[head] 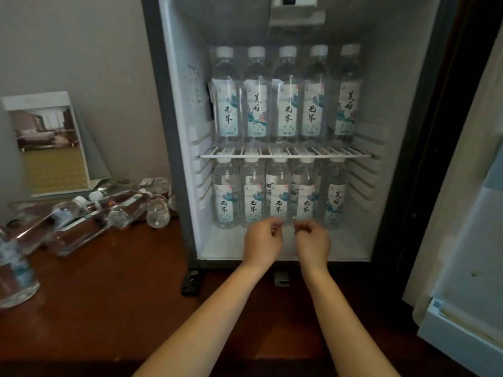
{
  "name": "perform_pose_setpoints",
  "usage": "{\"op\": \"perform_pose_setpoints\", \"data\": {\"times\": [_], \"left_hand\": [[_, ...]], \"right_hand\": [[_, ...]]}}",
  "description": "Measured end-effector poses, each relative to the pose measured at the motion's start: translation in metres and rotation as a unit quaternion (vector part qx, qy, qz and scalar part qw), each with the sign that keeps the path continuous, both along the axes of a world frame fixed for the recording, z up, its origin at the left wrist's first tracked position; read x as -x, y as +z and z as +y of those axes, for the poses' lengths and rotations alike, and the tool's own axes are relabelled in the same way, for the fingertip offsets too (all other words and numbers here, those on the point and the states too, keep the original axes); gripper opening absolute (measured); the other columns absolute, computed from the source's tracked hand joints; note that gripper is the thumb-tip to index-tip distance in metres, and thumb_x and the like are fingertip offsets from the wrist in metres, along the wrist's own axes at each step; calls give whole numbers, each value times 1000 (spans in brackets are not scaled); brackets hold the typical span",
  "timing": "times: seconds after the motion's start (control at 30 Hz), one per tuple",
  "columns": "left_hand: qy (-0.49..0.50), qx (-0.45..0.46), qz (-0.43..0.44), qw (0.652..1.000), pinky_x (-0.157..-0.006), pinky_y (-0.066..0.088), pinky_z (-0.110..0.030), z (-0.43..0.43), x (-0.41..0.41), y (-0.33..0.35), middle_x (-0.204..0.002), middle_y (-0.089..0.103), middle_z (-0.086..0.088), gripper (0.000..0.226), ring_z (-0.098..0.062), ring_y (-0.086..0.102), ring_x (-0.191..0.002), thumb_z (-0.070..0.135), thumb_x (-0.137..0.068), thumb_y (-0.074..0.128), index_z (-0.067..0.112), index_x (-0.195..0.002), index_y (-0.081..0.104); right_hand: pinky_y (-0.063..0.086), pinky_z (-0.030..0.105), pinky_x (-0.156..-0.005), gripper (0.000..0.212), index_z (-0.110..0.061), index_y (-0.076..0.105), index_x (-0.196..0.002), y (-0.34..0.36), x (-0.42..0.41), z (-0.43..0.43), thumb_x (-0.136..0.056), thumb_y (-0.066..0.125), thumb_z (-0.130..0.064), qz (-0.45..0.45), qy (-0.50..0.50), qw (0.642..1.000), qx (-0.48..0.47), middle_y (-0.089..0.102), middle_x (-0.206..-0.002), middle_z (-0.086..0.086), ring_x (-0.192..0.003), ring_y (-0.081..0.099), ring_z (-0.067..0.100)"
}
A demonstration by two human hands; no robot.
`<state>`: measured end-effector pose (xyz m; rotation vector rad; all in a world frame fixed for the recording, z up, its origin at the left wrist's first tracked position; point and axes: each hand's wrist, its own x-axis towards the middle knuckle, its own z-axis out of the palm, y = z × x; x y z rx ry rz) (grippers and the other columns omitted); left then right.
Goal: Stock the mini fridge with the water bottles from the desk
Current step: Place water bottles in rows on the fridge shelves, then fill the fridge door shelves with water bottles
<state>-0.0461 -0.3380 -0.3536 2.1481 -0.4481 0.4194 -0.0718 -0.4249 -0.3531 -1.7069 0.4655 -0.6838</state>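
Observation:
The open mini fridge stands on the desk and holds two rows of upright water bottles with white caps. The upper row stands on the white wire shelf, and the lower row on the fridge floor. My left hand and my right hand hover side by side just in front of the bases of the middle bottles in the lower row. Their fingers are loosely curled and they hold nothing. Several more bottles lie in a pile on the wooden desk to the left of the fridge.
One bottle stands at the desk's far left edge. A folded brochure leans against the wall behind the pile. The fridge door hangs open at the right. The fridge floor in front of the lower row is bare.

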Motion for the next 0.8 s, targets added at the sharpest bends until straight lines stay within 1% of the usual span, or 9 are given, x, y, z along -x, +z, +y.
{"op": "perform_pose_setpoints", "data": {"times": [0.1,0.2,0.33,0.43,0.53,0.6,0.7,0.77,0.8], "left_hand": [[31,5,11,999,-78,43,-19,28,3,0,-107,69,-2,25,-16,63,-97,11,-92,52,16,-111,66],[58,21,22,998,-77,43,-18,58,7,-1,-104,69,-3,22,-16,63,-95,10,-91,53,15,-107,68],[95,40,6,995,-85,51,-30,107,17,-5,-96,72,-3,20,-16,66,-91,7,-87,57,15,-99,70],[130,69,-24,989,-81,53,-35,149,24,-15,-91,72,-1,19,-15,67,-86,6,-85,59,16,-94,71],[186,89,-47,977,-77,55,-37,193,31,-22,-85,71,0,17,-15,67,-80,6,-85,58,17,-91,70],[227,100,-59,967,-76,55,-37,222,38,-25,-83,69,1,17,-16,66,-79,5,-86,57,16,-91,69],[281,108,-75,951,-78,54,-37,264,47,-27,-87,64,5,21,-17,65,-81,0,-84,56,15,-96,66],[321,103,-82,938,-78,49,-30,289,54,-26,-93,57,5,23,-17,62,-86,-1,-84,54,12,-101,63],[343,105,-82,930,-76,44,-25,301,57,-26,-95,53,3,23,-18,58,-86,-2,-84,53,10,-102,60]], "right_hand": [[42,26,-80,29,-9,66,-101,2,0,25,-85,45,3,11,32,999,-1,66,-100,6,-93,58,16],[49,33,-88,26,-14,65,-94,4,-1,53,-88,45,0,16,69,998,-6,66,-96,4,-96,61,19],[51,41,-91,29,-19,62,-81,5,-3,92,-83,45,4,11,132,991,-20,64,-84,0,-93,63,23],[52,42,-83,35,-23,61,-70,3,-3,124,-78,45,7,4,187,982,-33,63,-73,0,-86,65,28],[48,36,-69,37,-23,62,-67,-2,-3,159,-75,44,8,1,243,969,-36,63,-68,2,-76,63,29],[49,36,-68,35,-20,63,-70,-6,-2,183,-74,42,8,12,278,960,-23,64,-69,2,-75,63,26],[53,39,-75,33,-23,63,-69,-13,0,220,-73,45,4,22,327,945,10,66,-72,2,-78,65,25],[53,36,-74,30,-24,64,-70,-17,-1,247,-75,47,1,42,363,930,38,68,-75,2,-78,66,22],[52,34,-72,29,-24,64,-72,-19,-2,261,-76,47,0,53,384,920,53,68,-78,3,-78,66,22]]}}
